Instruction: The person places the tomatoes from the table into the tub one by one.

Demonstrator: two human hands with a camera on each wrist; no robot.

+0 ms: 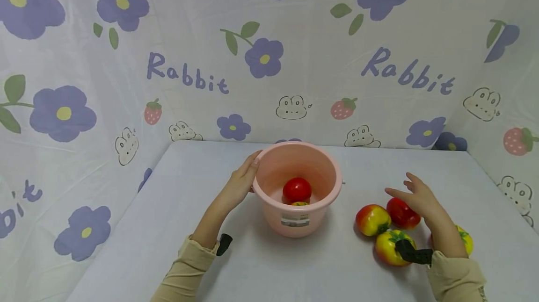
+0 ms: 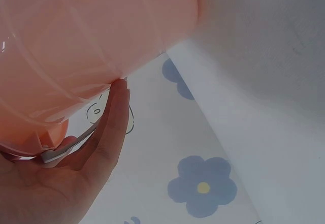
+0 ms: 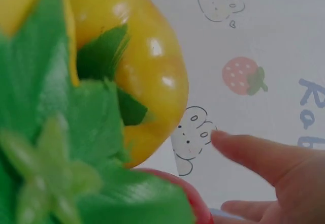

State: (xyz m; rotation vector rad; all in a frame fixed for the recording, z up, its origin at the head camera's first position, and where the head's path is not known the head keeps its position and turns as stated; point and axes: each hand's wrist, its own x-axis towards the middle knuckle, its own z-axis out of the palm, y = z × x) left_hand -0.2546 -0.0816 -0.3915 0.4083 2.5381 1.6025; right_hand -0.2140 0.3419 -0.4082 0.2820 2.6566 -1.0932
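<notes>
A pink bucket [image 1: 273, 212] stands upright on the table, with a red tomato [image 1: 297, 190] inside and part of a yellow one [image 1: 300, 203] below it. My left hand [image 1: 237, 185] grips the bucket's left side, thumb at the rim and fingers against the outer wall by the grey handle [image 2: 71, 145]. Over a red tomato [image 1: 402, 213] on the right hovers my right hand [image 1: 421, 201], fingers spread and holding nothing. Beside that tomato lie a red-and-yellow one [image 1: 372, 220] and a yellow one with green leaves [image 1: 389, 250]. The right forearm partly hides another yellow tomato [image 1: 465, 240].
The white tabletop [image 1: 168, 227] runs back to a hanging cloth [image 1: 311, 82] printed with flowers, rabbits and strawberries. Cloth also closes in the left and right sides. A black strap [image 1: 414, 253] on the right wrist passes over the yellow tomato in the head view.
</notes>
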